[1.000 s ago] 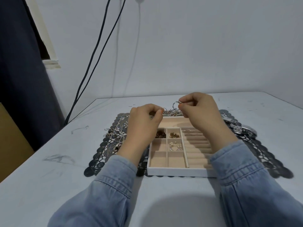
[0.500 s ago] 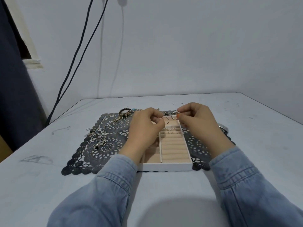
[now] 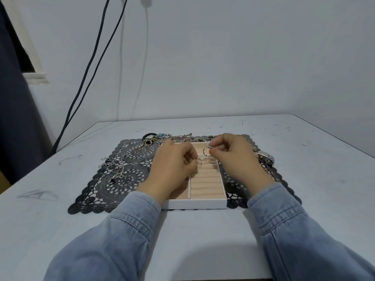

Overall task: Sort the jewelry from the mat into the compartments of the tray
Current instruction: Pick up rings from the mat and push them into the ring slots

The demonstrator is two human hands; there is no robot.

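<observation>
Over the far end of the tray (image 3: pixel 194 204), pinched by its band in the right hand (image 3: pixel 233 157), a silver ring (image 3: pixel 206 151), likely light, stiff and slippery; left hand (image 3: pixel 172 167) curled beside it, contents unclear.

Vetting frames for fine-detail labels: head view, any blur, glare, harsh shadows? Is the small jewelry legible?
Head view: flat cool light, no glare, one soft shadow on the table between the sleeves; no motion blur; silver ring in the right hand's grip is legible; chains on the mat too small to resolve; left hand hides part of the tray.
</observation>
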